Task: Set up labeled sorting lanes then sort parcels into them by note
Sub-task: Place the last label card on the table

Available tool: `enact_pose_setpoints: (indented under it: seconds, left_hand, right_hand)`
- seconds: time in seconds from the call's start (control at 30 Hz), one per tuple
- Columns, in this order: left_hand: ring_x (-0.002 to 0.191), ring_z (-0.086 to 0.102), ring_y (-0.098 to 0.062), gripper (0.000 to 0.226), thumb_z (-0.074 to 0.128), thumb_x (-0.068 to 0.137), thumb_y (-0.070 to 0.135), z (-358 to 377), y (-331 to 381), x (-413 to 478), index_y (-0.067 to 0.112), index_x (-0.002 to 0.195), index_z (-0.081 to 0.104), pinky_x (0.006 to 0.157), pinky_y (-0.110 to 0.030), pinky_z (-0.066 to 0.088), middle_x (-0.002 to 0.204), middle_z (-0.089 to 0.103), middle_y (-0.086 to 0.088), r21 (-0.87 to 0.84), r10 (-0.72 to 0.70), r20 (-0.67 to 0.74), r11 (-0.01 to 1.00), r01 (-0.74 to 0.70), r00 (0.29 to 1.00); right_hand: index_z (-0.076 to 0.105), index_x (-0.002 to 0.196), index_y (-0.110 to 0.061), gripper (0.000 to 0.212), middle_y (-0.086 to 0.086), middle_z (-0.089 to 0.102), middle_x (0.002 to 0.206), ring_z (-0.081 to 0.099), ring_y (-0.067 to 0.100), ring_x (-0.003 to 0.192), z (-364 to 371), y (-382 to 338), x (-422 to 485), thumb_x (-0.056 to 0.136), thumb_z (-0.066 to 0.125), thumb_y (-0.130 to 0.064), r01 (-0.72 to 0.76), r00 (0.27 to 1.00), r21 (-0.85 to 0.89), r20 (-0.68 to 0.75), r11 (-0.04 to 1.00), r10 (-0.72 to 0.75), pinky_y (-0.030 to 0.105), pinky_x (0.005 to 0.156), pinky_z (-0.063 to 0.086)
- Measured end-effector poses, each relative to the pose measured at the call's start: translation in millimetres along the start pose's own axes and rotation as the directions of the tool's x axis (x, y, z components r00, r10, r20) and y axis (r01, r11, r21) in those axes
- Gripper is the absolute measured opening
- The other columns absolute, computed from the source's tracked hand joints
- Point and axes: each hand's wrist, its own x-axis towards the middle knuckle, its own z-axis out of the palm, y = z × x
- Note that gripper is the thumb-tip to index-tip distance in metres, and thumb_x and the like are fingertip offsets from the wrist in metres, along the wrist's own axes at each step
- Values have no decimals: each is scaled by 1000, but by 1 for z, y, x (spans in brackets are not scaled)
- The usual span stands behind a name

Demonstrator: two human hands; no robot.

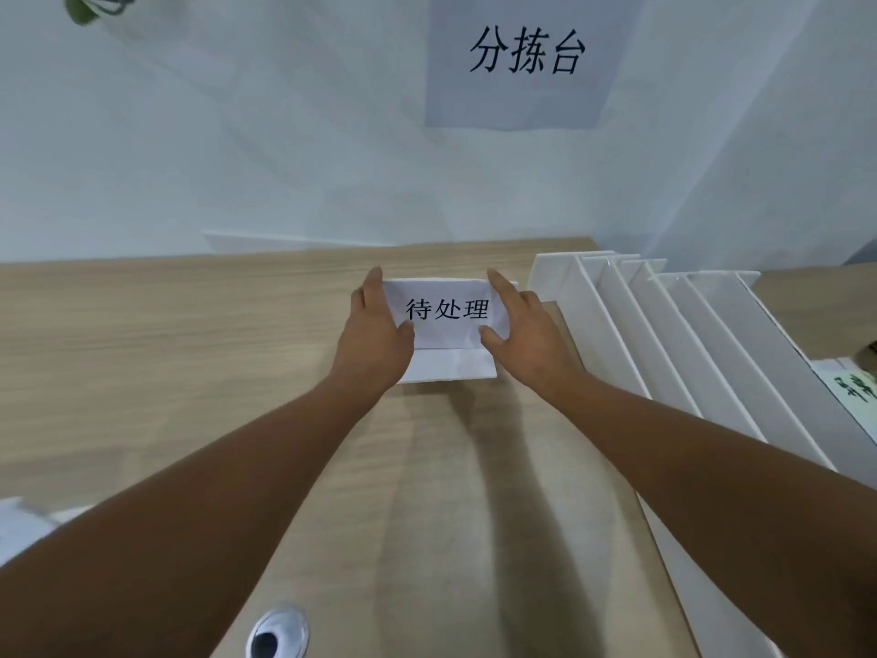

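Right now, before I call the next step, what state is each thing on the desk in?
folded label: standing on the table, base flap forward, reading 待处理.
left hand: pinches the label's left end, thumb in front.
right hand: pinches the label's right end, thumb in front.
white dividers: bunched together at the right, not spread into lanes.
wall sign: flat on the wall, reading 分拣台.

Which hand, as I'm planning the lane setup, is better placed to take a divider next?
Right, probably. The right hand sits beside the dividers; the left hand is across the label, farther away. Both hold the label for now.
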Motion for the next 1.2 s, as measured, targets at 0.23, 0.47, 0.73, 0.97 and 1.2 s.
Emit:
enact_pose_setpoints:
  seconds: [0.23, 0.47, 0.73, 0.97, 1.2]
  left_hand:
    - [132, 48, -32, 81, 60, 95, 7, -35, 6, -136, 15, 160, 12, 98, -36, 44, 157, 28, -10, -85, -80, -38, 993, 76, 996]
    - [134, 47, -26, 81, 59, 95, 7, -63, -24, -205, 20, 160, 13, 89, -24, 35, 160, 27, -3, -86, -101, -44, 992, 97, 994]
    - [136, 45, -26, 89, 64, 93, 9, -53, -50, -204, 22, 160, 8, 88, -28, 38, 161, 23, -4, -77, -81, 29, 994, 83, 996]
    - [148, 30, -22, 106, 74, 85, 15, -47, -70, -216, 34, 161, 3, 106, -34, 38, 165, 18, -4, -106, -18, 41, 994, 22, 999]
    - [140, 39, -27, 64, 68, 92, 12, -55, 22, -272, 10, 149, 40, 113, -40, 36, 151, 42, -10, -82, 44, -212, 995, -63, 976]
  right_hand:
    - [28, 154, -46, 74, -2, 44, 118, 58, 22, 99, -1, -44, -120, 92, 67, -39, -46, 999, 42, -21, 998, 47, 27, 78, 41]
    - [23, 156, -47, 75, 5, 47, 137, 59, 28, 110, 4, -67, -188, 93, 63, -43, -12, 996, 18, 85, 1000, 10, 31, 83, 44]
    - [7, 158, -43, 90, 10, 33, 144, 58, 28, 98, 30, -66, -195, 92, 67, -39, -51, 985, 32, 166, 998, 45, 31, 76, 45]
    - [-15, 145, -69, 97, 7, 2, 167, 39, 33, 144, 38, -56, -208, 93, 64, -44, -140, 974, 156, 198, 978, 108, 35, 92, 43]
    - [-1, 156, -54, 86, -6, 22, 164, 39, 17, 143, -77, -56, -265, 95, 59, -40, -178, 982, 168, 96, 970, 164, 27, 100, 38]
